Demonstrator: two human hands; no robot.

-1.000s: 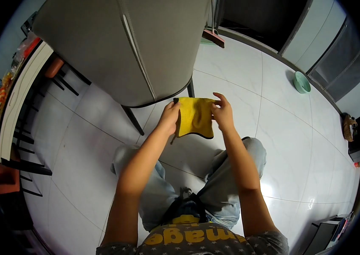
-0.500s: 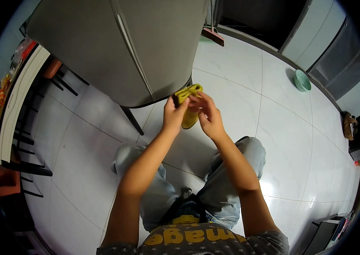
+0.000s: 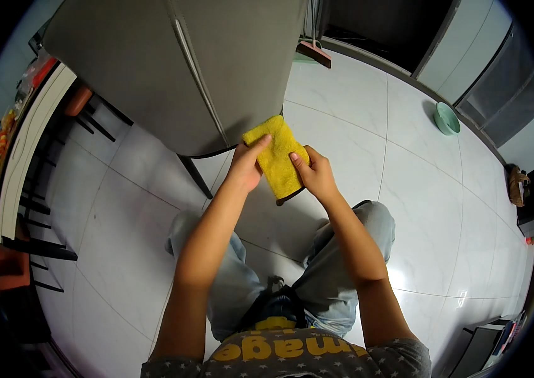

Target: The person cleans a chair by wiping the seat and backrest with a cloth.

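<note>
A folded yellow cloth point(image 3: 278, 157) is held up between my two hands in the middle of the head view, with a dark edge showing at its lower end. My left hand point(image 3: 246, 165) grips its left side, thumb pressed flat on top. On the right edge, my right hand point(image 3: 317, 173) pinches it with the thumb over the face and the fingers behind, mostly hidden. Just beyond the cloth stands a grey padded chair back point(image 3: 135, 75) with a raised seam down it; the cloth's upper end overlaps its lower corner in view.
White floor tiles point(image 3: 342, 113) surround my knees. A dark chair leg point(image 3: 194, 176) stands left of the cloth. Along the left is a table edge point(image 3: 12, 170) with orange stools point(image 3: 78, 101) by it. Far off are a broom point(image 3: 315, 53) and a green basin point(image 3: 446, 118).
The cloth, bunched up and partly turned away before, is now spread into a flat folded rectangle facing me. My right hand has moved from its top to grip its right edge.
</note>
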